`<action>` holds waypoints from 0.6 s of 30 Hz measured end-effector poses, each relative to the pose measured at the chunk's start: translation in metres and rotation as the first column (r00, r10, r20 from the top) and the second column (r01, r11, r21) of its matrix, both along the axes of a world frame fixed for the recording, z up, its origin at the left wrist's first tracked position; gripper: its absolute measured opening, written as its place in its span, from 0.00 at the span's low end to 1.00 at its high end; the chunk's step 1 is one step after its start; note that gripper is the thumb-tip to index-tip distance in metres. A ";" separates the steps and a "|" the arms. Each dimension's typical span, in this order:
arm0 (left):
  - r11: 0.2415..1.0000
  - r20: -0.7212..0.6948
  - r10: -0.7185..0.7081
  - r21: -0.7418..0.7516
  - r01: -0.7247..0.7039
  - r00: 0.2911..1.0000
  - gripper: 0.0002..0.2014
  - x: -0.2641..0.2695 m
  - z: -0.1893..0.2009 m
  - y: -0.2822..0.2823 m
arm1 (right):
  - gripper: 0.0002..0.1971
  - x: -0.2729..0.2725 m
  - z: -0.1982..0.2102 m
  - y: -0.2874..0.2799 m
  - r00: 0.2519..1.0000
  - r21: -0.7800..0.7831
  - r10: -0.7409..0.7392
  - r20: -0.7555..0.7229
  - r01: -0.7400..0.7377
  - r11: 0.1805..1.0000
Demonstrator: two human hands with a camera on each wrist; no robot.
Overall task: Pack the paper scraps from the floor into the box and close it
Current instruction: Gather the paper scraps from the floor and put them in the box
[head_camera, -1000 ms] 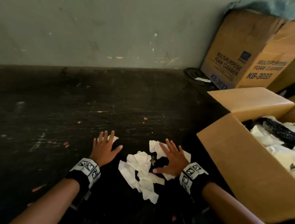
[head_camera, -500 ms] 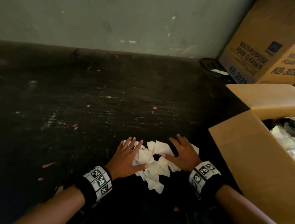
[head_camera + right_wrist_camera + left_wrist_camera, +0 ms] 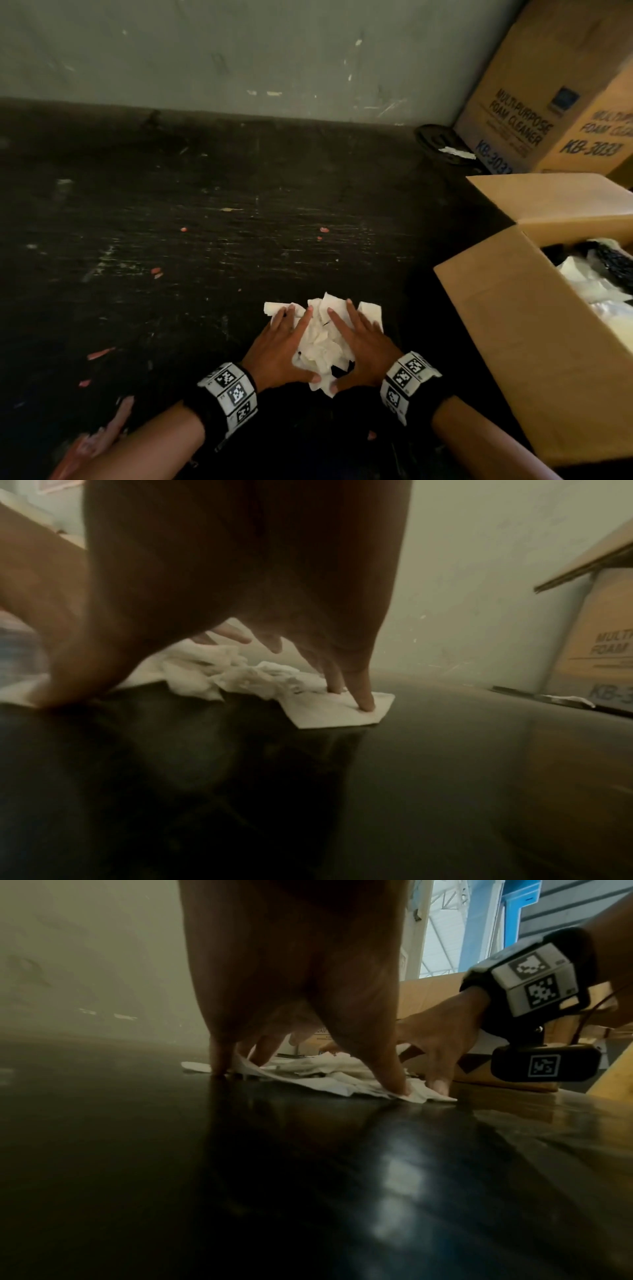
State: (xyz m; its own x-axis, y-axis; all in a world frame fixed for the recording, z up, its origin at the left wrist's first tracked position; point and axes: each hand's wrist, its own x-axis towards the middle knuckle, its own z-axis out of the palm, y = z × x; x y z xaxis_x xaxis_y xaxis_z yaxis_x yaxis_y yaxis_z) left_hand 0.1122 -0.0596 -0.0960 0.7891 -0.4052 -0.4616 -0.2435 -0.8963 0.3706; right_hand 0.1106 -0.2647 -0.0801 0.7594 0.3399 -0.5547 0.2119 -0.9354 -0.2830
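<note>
The paper scraps form one small white heap of torn, crumpled pieces on the dark floor, lying to the left of the open box and well apart from its near wall. The left hand lies flat on the heap's left side and the right hand on its right side — fingers straight and spread, thumbs meeting at the near edge, nothing pinched. In the right wrist view two fingertips press a flat scrap against the floor; in the left wrist view the thumb presses down a scrap at the near edge.

The box stands with its top uncovered, one flap folded outward on the far side. White material and a black item show inside it.

Left of the heap and beyond it the floor runs bare up to the wall, marked only by small pink flecks and pale scuffs. A strip of dark floor separates the heap from the box.

Beyond the box stands a printed carton reading "FOAM CLEANER", with a dark round object beside it carrying a white scrap.
</note>
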 end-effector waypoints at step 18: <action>0.994 -0.057 -0.054 -0.101 0.048 0.997 0.58 -0.003 0.018 0.014 | 0.66 0.009 -0.006 0.019 0.998 -0.086 -0.002 -0.060 -0.004 0.996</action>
